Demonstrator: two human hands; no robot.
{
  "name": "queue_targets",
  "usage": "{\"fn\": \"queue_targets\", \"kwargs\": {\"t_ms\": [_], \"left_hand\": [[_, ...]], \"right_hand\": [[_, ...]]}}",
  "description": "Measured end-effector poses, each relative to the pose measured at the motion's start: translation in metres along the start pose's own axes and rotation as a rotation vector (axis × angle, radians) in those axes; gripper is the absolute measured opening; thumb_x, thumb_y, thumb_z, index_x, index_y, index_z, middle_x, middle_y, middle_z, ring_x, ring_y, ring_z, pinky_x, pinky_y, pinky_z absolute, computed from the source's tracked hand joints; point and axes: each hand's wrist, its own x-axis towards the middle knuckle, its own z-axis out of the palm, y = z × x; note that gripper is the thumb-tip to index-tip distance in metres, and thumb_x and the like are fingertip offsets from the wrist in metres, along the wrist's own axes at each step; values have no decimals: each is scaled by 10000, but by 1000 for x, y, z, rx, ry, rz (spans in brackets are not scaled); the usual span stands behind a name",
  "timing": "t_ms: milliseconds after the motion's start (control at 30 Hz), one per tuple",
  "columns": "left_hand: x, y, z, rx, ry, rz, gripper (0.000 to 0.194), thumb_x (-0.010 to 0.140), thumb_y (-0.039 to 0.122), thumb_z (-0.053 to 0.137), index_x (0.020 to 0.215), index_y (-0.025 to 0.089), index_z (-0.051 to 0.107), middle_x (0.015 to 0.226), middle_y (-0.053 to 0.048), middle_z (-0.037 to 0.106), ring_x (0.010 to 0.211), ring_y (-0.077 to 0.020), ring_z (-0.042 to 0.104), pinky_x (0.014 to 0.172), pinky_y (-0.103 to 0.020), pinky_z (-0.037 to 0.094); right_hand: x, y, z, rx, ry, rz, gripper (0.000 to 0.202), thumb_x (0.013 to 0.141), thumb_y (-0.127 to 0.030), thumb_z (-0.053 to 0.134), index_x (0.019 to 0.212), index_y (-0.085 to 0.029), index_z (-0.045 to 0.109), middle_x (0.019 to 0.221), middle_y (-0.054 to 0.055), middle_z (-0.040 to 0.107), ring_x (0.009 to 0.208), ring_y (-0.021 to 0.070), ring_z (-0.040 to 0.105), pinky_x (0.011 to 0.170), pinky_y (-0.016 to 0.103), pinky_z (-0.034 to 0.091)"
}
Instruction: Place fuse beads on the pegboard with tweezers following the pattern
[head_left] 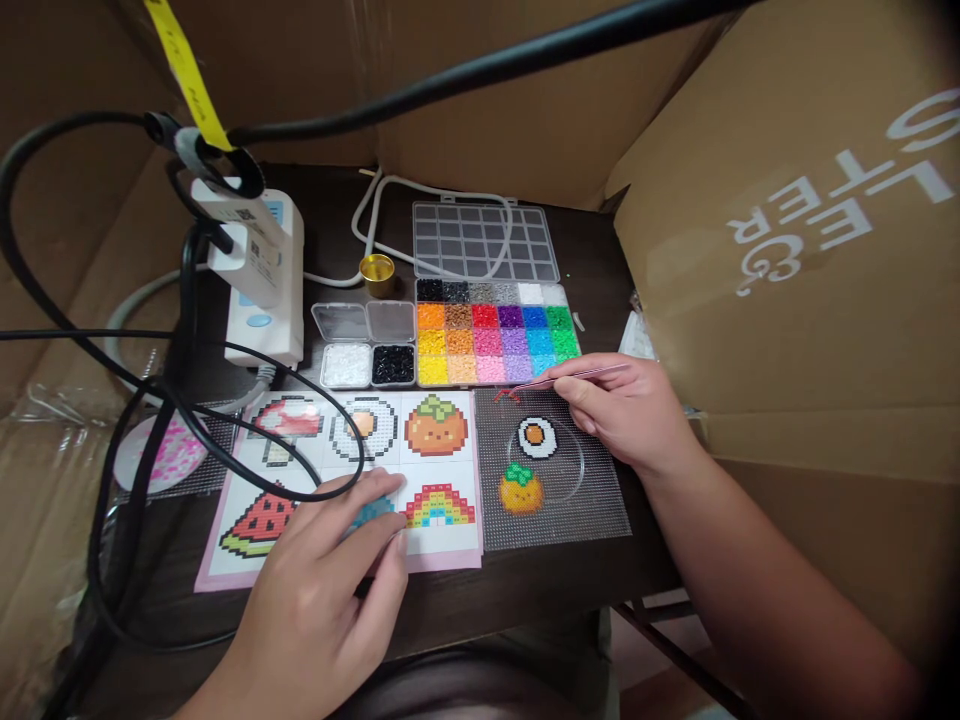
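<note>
My right hand (619,405) pinches thin tweezers (551,378), whose tips reach a short red row of beads (507,396) at the top left of the clear pegboard (600,510). A bead egg (537,437) and an orange bead persimmon (521,489) lie on that board. My left hand (330,570) rests on the pattern sheet (442,550), fingers apart, fingertips beside the printed rainbow (440,506); it partly covers a blue picture. Behind the board stands the sorted bead box (487,343), with its clear lid (484,240) open.
Small open cases hold white beads (346,365) and black beads (393,364). A gold cup (377,274) is behind them. At the left are a power strip (262,330), looping black cables (184,350) and a dish of pink beads (169,450). Cardboard walls (810,330) surround the table.
</note>
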Motion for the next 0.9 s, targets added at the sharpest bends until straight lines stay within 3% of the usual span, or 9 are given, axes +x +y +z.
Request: {"fn": "queue_targets", "kwargs": {"t_ms": [900], "left_hand": [[0,1,-1,5,-12,2,212,891,65,573,1045,193,643,1235,-97,665,1162,-223,621,970,-398,479]], "right_hand": [[0,2,-2,1,-10,23,181,764,-331,787,837,-167,774,614,34,690,364,42,381,362,212,263]]}}
